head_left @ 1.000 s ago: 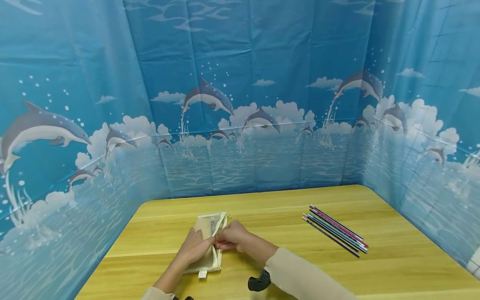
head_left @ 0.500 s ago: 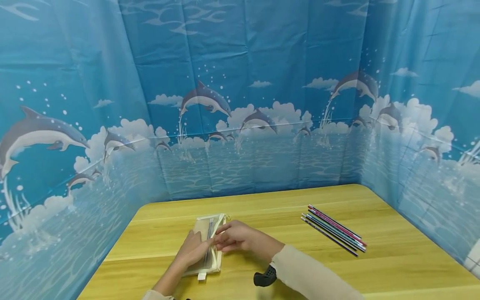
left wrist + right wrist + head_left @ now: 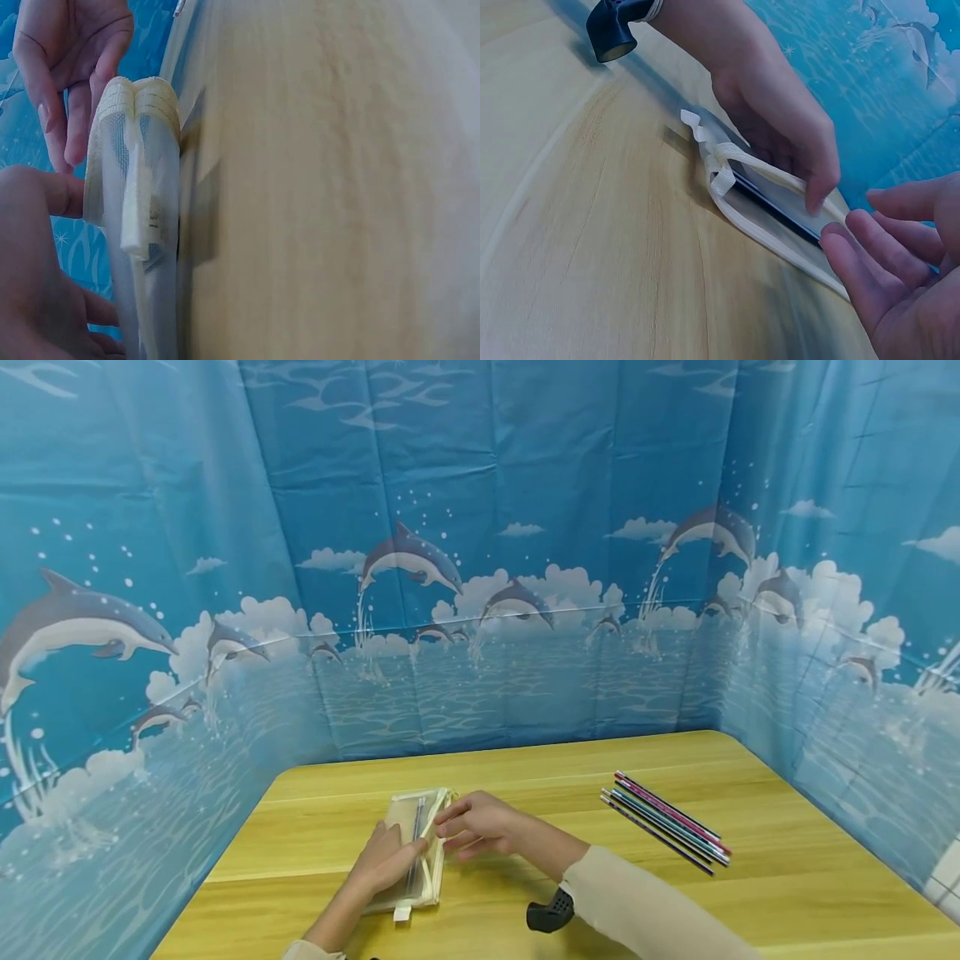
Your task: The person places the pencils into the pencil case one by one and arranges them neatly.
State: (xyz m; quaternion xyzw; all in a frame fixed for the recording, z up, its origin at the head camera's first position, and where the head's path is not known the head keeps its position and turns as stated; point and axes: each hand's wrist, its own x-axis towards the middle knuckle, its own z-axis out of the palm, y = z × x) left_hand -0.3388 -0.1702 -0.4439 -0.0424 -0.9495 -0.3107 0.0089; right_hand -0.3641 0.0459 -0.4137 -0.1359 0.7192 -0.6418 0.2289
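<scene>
A cream, see-through zip pencil case (image 3: 405, 810) lies on the table, its zip side open toward the right. Inside it lies a dark pencil (image 3: 776, 210), seen through the mouth in the right wrist view. My left hand (image 3: 386, 860) rests across the case and holds it by the mouth's upper rim, the thumb hooked at the edge. Just right of the mouth is my right hand (image 3: 480, 827), its fingers (image 3: 877, 262) loosely bent with nothing between them. Whether its fingertips touch the rim, I cannot tell.
Several loose pencils (image 3: 667, 822) lie in a slanting bundle on the right of the wooden table (image 3: 540, 768). A dolphin-print curtain (image 3: 480, 677) stands behind the table and along its sides. A black wrist device (image 3: 551, 912) hangs below the right sleeve.
The right hand has let go of the pencil, which now lies inside the case, and has drawn slightly right with loosened fingers. The left hand has stayed on the case.
</scene>
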